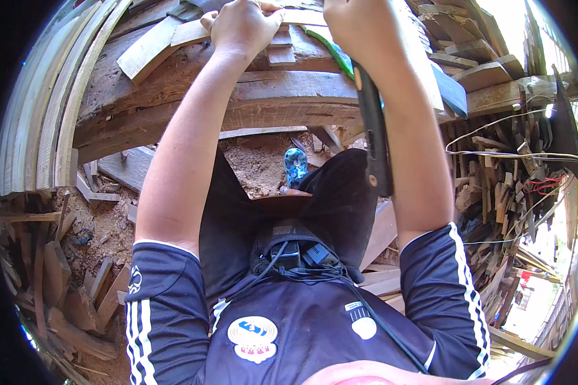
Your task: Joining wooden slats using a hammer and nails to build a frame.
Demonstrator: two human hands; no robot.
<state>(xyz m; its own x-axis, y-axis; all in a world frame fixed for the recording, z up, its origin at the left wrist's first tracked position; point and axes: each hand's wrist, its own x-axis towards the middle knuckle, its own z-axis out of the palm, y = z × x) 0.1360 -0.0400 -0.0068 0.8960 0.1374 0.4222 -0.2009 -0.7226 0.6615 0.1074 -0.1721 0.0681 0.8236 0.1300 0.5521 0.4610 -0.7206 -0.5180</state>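
At the upper edge, my left hand (pixel 245 27) is closed on a pale wooden strip (pixel 189 33) that lies across the thick wooden beam. My right hand (pixel 361 25) is beside it, cut off by the upper edge. It looks closed, but whatever it holds is hidden. Alongside my right forearm runs a long black bar with rivet-like dots (pixel 374 135); I cannot tell what it belongs to. Between my hands lies a narrow green piece (pixel 332 50). Small stacked wood blocks (pixel 280 51) sit by my left wrist.
The heavy beam (pixel 295 86) spans in front of my knees. Long boards (pixel 51 96) lean at the left. A blue flat thing (pixel 451 93) sticks out right of my forearm. Scrap wood (pixel 494 173) and loose wires (pixel 514 154) crowd the right side. Sawdust (pixel 257 168) covers the ground.
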